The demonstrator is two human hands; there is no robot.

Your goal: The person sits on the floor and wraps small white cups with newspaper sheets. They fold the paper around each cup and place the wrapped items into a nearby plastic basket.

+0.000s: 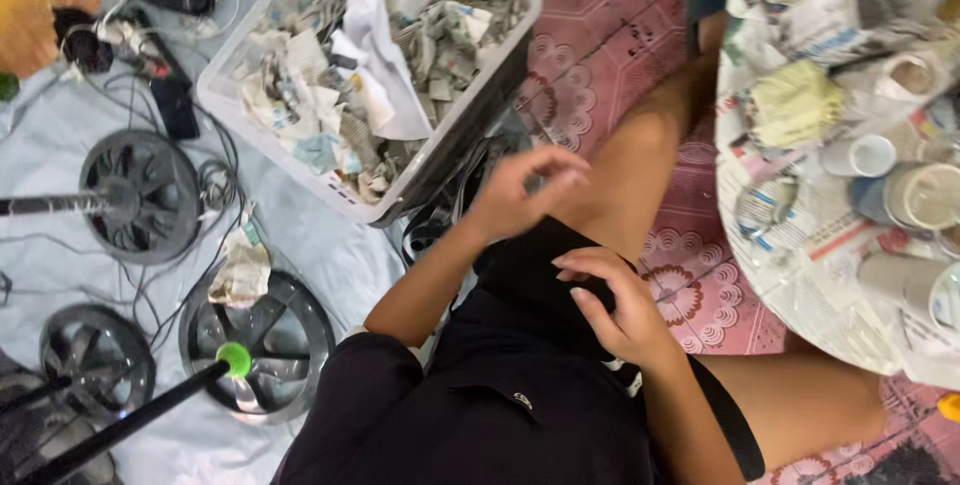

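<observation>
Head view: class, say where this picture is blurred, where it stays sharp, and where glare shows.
Head view: the left hand is smeared by motion blur; the right hand on the black shorts is sharper; the white basket of paper scraps reads fairly clear; the paper-covered round table looks bright and slightly washed out at the right.

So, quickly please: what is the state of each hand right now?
Left hand: raised, fingers loosely curled, holding nothing that can be seen.
Right hand: resting on the black shorts, fingers bent, holding nothing visible.
</observation>
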